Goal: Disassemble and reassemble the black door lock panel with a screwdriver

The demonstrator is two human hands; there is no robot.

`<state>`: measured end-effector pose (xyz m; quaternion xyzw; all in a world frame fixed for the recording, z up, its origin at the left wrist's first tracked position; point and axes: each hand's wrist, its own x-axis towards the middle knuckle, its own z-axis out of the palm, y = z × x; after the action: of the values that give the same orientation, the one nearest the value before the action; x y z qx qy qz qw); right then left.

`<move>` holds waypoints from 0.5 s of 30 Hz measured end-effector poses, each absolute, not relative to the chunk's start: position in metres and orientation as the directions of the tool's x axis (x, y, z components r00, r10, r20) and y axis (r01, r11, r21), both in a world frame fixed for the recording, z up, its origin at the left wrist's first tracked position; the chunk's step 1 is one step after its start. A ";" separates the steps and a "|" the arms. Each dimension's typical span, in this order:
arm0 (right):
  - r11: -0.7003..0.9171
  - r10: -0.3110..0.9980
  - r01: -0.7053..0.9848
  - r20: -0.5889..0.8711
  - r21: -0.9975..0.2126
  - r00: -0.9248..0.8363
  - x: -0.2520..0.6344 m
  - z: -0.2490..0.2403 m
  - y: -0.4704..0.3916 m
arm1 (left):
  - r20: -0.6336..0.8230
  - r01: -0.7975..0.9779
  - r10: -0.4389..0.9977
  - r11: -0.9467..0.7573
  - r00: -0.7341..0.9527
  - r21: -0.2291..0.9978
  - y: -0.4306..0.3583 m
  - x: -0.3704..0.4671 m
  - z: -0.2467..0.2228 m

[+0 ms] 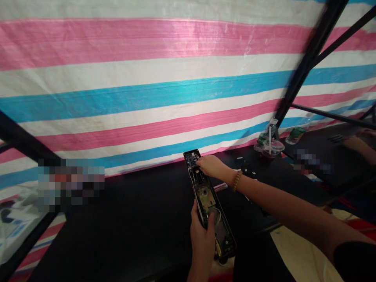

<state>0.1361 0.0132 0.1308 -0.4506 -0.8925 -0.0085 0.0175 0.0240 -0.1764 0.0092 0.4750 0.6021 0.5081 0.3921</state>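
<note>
A long, narrow black device housing (pixel 206 196) lies open-faced at the table's near side, slanting from upper left to lower right, with circuit parts at its far end and a metal plate in its middle. My left hand (pixel 202 239) grips its lower left side, thumb over the edge. My right hand (pixel 212 166) reaches over the far end, fingers closed at the circuit parts; whatever they pinch is too small to name. A beaded bracelet (pixel 237 181) is on my right wrist. A gold-coloured tool or part (pixel 218 248) shows beside my left hand.
Small dark parts (pixel 249 169) lie right of the housing on the black table (pixel 132 219). Behind them stand a plastic bottle (pixel 272 127) and a cup with a straw (pixel 272 149). Another person's hand (pixel 357 144) is at far right. Black metal posts and a striped sheet rise behind.
</note>
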 end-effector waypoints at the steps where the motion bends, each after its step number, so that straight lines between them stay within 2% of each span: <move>1: 0.596 0.802 0.803 0.042 -0.009 -0.596 0.137 0.131 0.013 | 0.011 0.180 0.969 0.035 -0.245 0.983 -0.176 0.024 0.010; 6: 0.558 0.829 0.827 0.092 -0.068 -0.552 0.143 0.134 0.001 | 0.037 0.195 0.963 0.016 -0.266 0.981 -0.173 0.023 0.011; 8: 0.528 0.849 0.840 0.126 -0.126 -0.514 0.152 0.129 -0.010 | 0.054 0.198 0.957 0.003 -0.285 0.980 -0.172 0.022 0.012; 9: 0.505 0.863 0.846 0.139 -0.173 -0.487 0.159 0.123 -0.017 | 0.078 0.209 0.951 -0.014 -0.301 0.978 -0.173 0.022 0.013; 12: 0.361 0.932 0.827 0.128 -0.430 -0.340 0.185 0.103 -0.041 | 0.233 0.292 0.896 -0.123 -0.379 0.948 -0.179 0.023 0.025; 14: 0.335 0.942 0.797 0.151 -0.502 -0.300 0.200 0.094 -0.060 | 0.317 0.321 0.853 -0.189 -0.414 0.928 -0.186 0.028 0.039; 15: 0.333 0.942 0.765 0.161 -0.552 -0.294 0.205 0.092 -0.071 | 0.312 0.296 0.858 -0.199 -0.408 0.934 -0.189 0.032 0.047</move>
<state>0.2048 -0.0707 0.0917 -0.5458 -0.7818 0.1889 0.2351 0.0318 -0.1894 0.0466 0.4908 0.5879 0.5987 0.2347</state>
